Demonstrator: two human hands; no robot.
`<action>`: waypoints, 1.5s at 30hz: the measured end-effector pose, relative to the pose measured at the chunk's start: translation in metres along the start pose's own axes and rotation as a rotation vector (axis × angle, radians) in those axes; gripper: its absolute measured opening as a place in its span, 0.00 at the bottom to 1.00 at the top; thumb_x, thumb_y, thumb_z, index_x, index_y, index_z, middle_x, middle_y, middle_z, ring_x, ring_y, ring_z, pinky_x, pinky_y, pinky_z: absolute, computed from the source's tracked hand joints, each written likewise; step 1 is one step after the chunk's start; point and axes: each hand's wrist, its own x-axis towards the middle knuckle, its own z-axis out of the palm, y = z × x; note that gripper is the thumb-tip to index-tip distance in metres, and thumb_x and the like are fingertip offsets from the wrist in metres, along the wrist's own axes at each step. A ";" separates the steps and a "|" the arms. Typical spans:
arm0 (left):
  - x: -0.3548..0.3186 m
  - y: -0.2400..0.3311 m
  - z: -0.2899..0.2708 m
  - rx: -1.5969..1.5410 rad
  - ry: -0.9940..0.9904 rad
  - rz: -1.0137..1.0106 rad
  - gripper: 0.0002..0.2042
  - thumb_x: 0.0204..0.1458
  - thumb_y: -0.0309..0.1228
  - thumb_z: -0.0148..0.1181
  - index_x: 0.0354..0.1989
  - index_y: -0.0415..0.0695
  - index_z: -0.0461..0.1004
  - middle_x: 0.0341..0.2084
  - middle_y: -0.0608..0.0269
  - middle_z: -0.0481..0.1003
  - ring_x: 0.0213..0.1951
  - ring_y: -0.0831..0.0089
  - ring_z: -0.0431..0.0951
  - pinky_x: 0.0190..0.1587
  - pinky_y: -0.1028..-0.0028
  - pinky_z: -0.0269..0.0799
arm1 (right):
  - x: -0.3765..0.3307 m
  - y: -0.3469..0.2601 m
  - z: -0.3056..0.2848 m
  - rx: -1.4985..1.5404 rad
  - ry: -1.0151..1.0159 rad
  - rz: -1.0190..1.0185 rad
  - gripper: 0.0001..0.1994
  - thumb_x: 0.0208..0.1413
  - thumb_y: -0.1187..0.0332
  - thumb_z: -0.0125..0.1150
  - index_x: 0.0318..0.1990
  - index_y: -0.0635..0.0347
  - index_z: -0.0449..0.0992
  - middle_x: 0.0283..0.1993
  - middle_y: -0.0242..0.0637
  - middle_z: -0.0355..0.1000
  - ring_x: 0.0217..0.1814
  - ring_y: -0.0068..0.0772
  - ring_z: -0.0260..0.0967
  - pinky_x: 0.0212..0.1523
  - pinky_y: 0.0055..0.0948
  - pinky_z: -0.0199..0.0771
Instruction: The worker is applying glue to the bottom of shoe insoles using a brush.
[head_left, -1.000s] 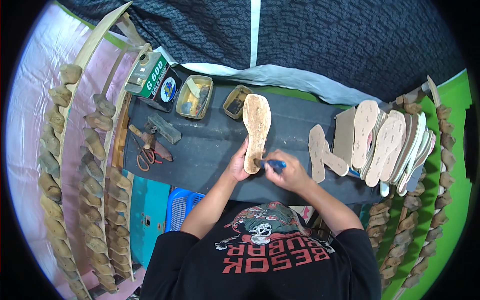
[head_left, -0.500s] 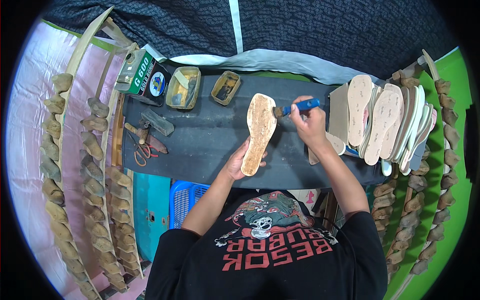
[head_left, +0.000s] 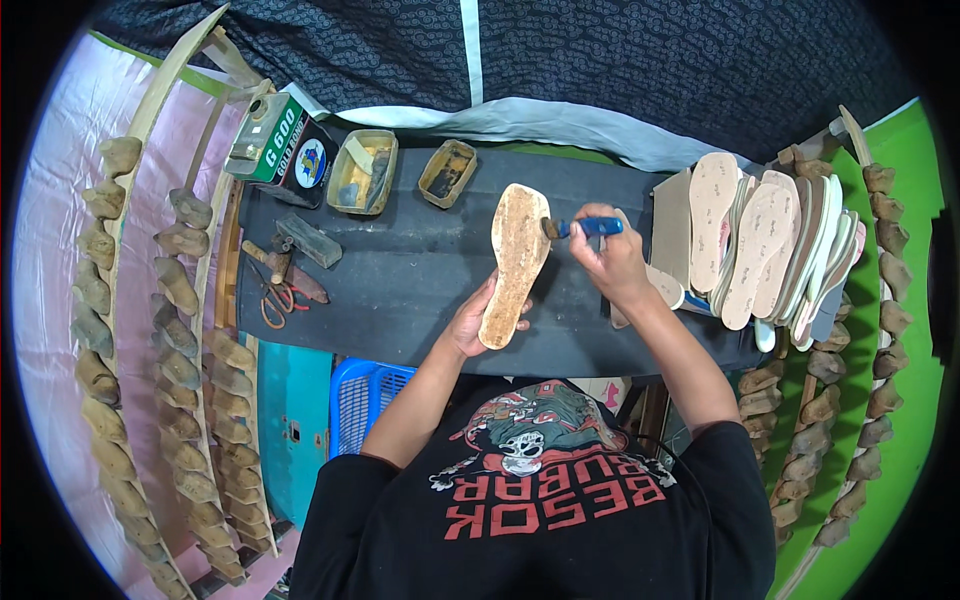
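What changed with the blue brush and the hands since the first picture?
The right hand moved the blue-handled brush forward, from the narrow end of the sole to the right edge of its wide end. Neither hand let go. The left hand still holds the sole.

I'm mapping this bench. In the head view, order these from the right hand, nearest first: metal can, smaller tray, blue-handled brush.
1. Blue-handled brush, in the right hand.
2. Smaller tray, left of the insole.
3. Metal can, far left.
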 end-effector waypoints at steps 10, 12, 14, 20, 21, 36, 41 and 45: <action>-0.003 0.003 -0.005 0.052 -0.068 -0.072 0.25 0.67 0.52 0.49 0.69 0.60 0.59 0.54 0.69 0.69 0.48 0.67 0.69 0.45 0.61 0.71 | 0.030 0.009 0.000 0.007 -0.007 0.003 0.08 0.59 0.71 0.64 0.41 0.63 0.73 0.34 0.43 0.75 0.31 0.43 0.76 0.33 0.35 0.76; -0.002 0.003 -0.008 0.027 -0.088 -0.061 0.25 0.66 0.52 0.49 0.69 0.60 0.59 0.54 0.69 0.69 0.48 0.67 0.70 0.45 0.61 0.71 | 0.032 0.000 -0.001 -0.008 -0.042 0.023 0.08 0.58 0.72 0.64 0.41 0.64 0.72 0.34 0.43 0.75 0.32 0.44 0.76 0.33 0.36 0.76; 0.000 0.004 -0.007 0.028 -0.087 -0.042 0.25 0.67 0.52 0.50 0.69 0.60 0.58 0.54 0.69 0.69 0.48 0.67 0.70 0.45 0.61 0.71 | 0.032 -0.005 0.001 -0.023 -0.077 0.042 0.08 0.58 0.73 0.65 0.40 0.64 0.72 0.33 0.44 0.74 0.32 0.44 0.76 0.34 0.37 0.76; 0.007 0.016 -0.002 0.010 -0.066 0.030 0.25 0.67 0.51 0.50 0.70 0.60 0.58 0.54 0.69 0.69 0.48 0.67 0.70 0.45 0.61 0.71 | 0.021 -0.026 0.001 -0.051 -0.185 -0.102 0.09 0.54 0.76 0.65 0.39 0.65 0.71 0.33 0.43 0.73 0.32 0.44 0.75 0.34 0.37 0.75; 0.008 0.017 -0.002 0.005 -0.084 0.025 0.25 0.67 0.50 0.50 0.70 0.60 0.58 0.54 0.69 0.69 0.48 0.67 0.70 0.45 0.61 0.71 | 0.021 -0.025 0.002 -0.052 -0.183 -0.103 0.09 0.54 0.76 0.65 0.39 0.65 0.71 0.33 0.43 0.73 0.32 0.44 0.75 0.34 0.37 0.75; -0.005 0.029 -0.032 -0.046 -0.053 0.059 0.26 0.67 0.51 0.49 0.71 0.62 0.57 0.55 0.67 0.70 0.52 0.65 0.72 0.48 0.58 0.73 | 0.043 -0.020 0.050 0.124 -0.225 -0.132 0.09 0.56 0.76 0.64 0.43 0.64 0.73 0.37 0.46 0.73 0.36 0.48 0.75 0.40 0.39 0.75; -0.018 0.051 -0.052 -0.059 0.027 0.164 0.25 0.68 0.53 0.45 0.71 0.62 0.57 0.59 0.64 0.71 0.55 0.60 0.74 0.50 0.52 0.79 | 0.045 -0.030 0.075 0.214 -0.253 -0.127 0.09 0.56 0.76 0.64 0.43 0.64 0.73 0.38 0.46 0.74 0.38 0.49 0.76 0.41 0.39 0.76; -0.025 0.065 -0.057 -0.066 0.102 0.130 0.25 0.68 0.52 0.47 0.70 0.61 0.59 0.56 0.65 0.73 0.55 0.61 0.74 0.50 0.52 0.78 | 0.068 -0.025 0.086 0.196 -0.182 -0.039 0.07 0.59 0.74 0.63 0.42 0.65 0.74 0.37 0.44 0.76 0.35 0.42 0.78 0.38 0.34 0.77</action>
